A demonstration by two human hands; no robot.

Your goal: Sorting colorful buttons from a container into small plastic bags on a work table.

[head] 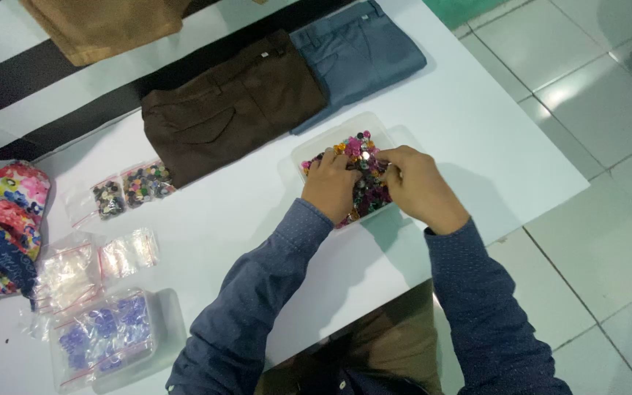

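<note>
Buttons (pixel 356 150) in a clear plastic tray (pixel 316 146), mixed colours, near the tabletop's (pixel 477 124) right edge; both hands in the pile.

Left hand (pixel 330 186): fingers curled down into the buttons, knuckles up; whether it pinches any one button cannot be told. Right hand (pixel 418 186): fingers bent inward, tips touching the left hand's over the pile; grip likewise hidden. Bare white tabletop lies right of the tray up to the edge, tiled floor (pixel 608 146) beyond. Folded brown trousers (pixel 235 110) sit just behind the tray, grey-blue trousers (pixel 363 51) beside them. Small bags of buttons (pixel 129 186) lie well apart to the left. Tray's near half is covered by the hands.
</note>
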